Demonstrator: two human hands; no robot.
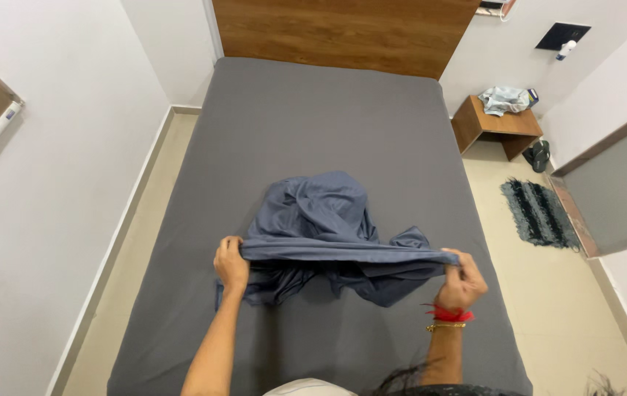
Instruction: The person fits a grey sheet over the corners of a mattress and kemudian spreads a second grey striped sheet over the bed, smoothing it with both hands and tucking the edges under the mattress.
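A crumpled blue-grey cloth [321, 220] lies in a heap on the near half of a bed with a dark grey sheet [313, 117]. My left hand [231, 262] grips the cloth's edge at its left end. My right hand [463, 280], with a red thread and a gold bangle at the wrist, pinches the same edge at its right end. Between the two hands the edge is pulled into a taut, nearly level band, and the rest of the cloth bunches behind and below it.
A wooden headboard [343, 29] stands at the far end. To the right are a wooden bedside table [500, 126] with a bundle on it, dark sandals [539, 155] and a striped mat [539, 213] on the beige floor. White walls close in on both sides.
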